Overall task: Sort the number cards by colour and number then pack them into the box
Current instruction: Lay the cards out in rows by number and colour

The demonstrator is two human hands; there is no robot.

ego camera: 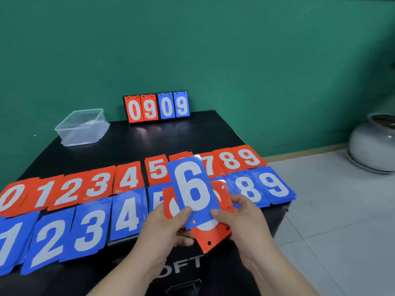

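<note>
Both hands hold a small fan of cards above the table's front edge. On top is a blue 6 card (193,189), with red cards (211,236) under it. My left hand (164,227) pinches the stack from the left, thumb on the blue 6. My right hand (241,221) grips it from the right. A row of red cards 0 to 9 (96,184) lies across the black table (149,137), with a row of blue cards (89,229) in front of it. The clear plastic box (82,127) stands open at the back left.
A small flip scoreboard (157,106) reading 09 in red and 09 in blue stands at the table's back edge against the green wall. A grey ceramic jar (374,144) sits on the tiled floor to the right.
</note>
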